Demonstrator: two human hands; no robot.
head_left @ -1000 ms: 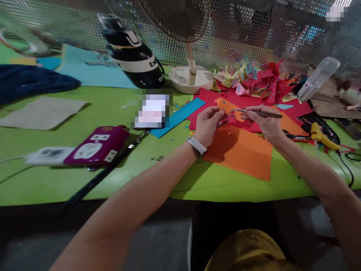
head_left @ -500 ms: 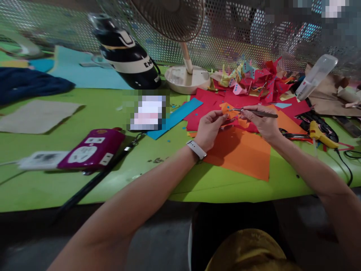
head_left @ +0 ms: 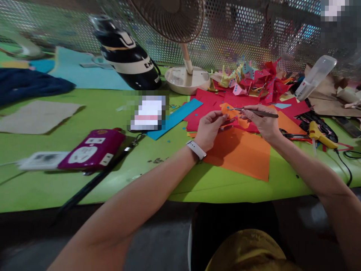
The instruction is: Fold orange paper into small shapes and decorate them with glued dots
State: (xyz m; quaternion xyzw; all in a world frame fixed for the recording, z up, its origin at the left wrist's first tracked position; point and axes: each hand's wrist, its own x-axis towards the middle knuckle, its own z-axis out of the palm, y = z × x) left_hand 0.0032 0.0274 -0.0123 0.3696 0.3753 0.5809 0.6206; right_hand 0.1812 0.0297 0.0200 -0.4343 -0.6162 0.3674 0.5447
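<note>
My left hand (head_left: 209,127) is closed on a small orange paper piece (head_left: 229,110) with blue dots, held above the table. My right hand (head_left: 261,120) pinches metal tweezers (head_left: 255,112) whose tip touches that orange piece. A white watch band (head_left: 196,149) circles my left wrist. Below both hands lies a large orange paper sheet (head_left: 239,152) over red paper sheets (head_left: 210,101) on the green table (head_left: 113,177).
A fan base (head_left: 186,79) and a black bottle (head_left: 128,56) stand at the back. Folded paper shapes (head_left: 251,79) pile up behind the red sheets. A yellow glue gun (head_left: 320,135), a blue paper strip (head_left: 176,117), a magenta power strip (head_left: 91,148) and a dark cloth (head_left: 28,84) lie around.
Both hands have shifted slightly with the view. The tweezers' tip stays at the orange piece; the grips are the same.
</note>
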